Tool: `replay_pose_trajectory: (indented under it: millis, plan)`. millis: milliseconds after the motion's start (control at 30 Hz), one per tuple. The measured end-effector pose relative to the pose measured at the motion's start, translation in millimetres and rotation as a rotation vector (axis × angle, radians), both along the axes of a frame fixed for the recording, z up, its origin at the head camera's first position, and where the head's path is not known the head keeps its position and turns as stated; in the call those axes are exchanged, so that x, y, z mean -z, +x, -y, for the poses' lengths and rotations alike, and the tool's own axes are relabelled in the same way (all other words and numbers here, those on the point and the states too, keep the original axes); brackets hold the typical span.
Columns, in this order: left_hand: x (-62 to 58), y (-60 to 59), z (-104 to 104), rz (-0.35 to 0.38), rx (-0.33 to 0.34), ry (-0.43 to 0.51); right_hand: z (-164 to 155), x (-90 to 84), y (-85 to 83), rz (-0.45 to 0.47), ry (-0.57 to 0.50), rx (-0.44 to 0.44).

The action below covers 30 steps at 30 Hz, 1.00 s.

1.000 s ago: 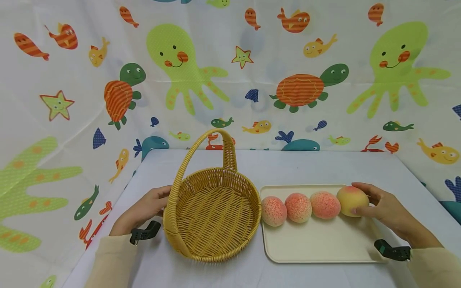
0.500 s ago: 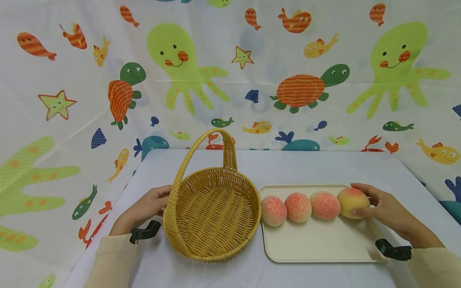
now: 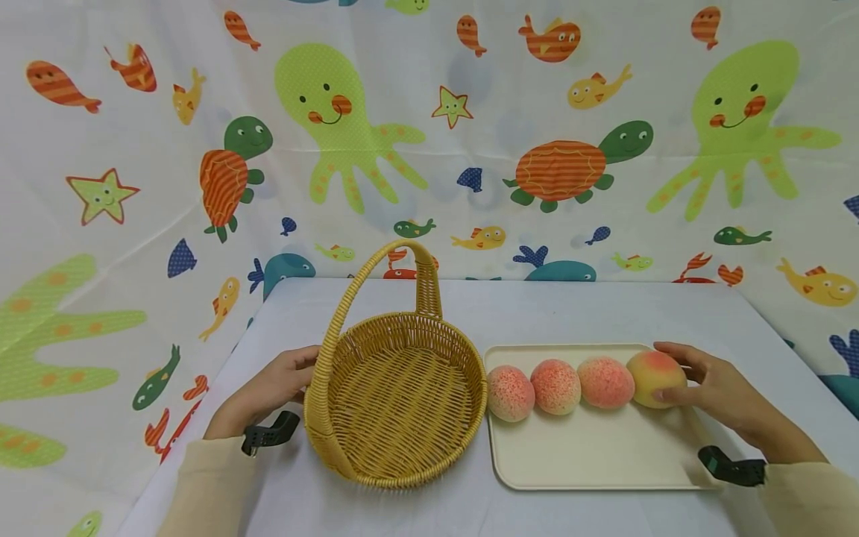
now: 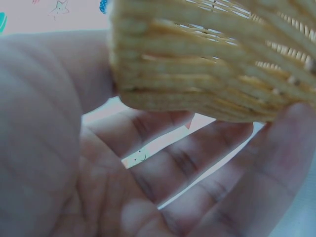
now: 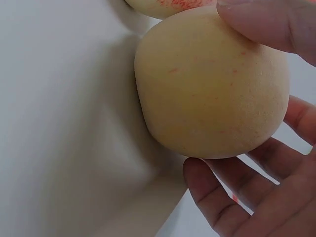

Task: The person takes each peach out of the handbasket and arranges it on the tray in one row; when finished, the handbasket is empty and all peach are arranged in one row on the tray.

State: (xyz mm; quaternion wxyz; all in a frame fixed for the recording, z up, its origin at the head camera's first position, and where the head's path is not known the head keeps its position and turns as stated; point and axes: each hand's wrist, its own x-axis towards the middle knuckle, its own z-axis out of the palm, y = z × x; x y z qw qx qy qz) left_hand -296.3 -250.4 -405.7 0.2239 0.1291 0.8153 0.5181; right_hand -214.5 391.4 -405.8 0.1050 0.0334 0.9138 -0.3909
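Note:
A round golden wicker basket with a tall arched handle stands left of centre, nothing inside it. My left hand holds its left side; in the left wrist view the fingers curve against the basket's lower edge, while the handle hides their tips in the head view. At the right, my right hand grips a yellow peach with a red top, thumb on the near side and fingers round the far side. That peach sits at the right end of a row on a cream tray.
Three pink speckled peaches, the left one, the middle one and the right one, line the tray beside the held peach. The basket's right rim meets the tray's left edge. A sea-animal curtain closes off the back of the white table.

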Motion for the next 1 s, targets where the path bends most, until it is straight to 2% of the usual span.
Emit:
replay_pose_trajectory:
  millis: [433, 700, 867, 1000]
  plan:
    - [-2.7, 0.6, -2, 0.006, -0.005, -0.005, -1, -1.8, -0.8, 0.013, 0.000, 0.005]
    - [-5.1, -0.3, -2, -0.022, 0.008, -0.028, -2, -2.5, 0.7, 0.004, 0.018, -0.004]
    - [-11.6, -1.9, -3, -0.048, 0.009, -0.090, -2, -5.2, 4.0, -0.003, 0.083, -0.016]
    - [-19.5, -3.2, -5, -0.130, -0.017, -0.201, 1, -6.8, 5.6, 0.001, 0.145, -0.021]
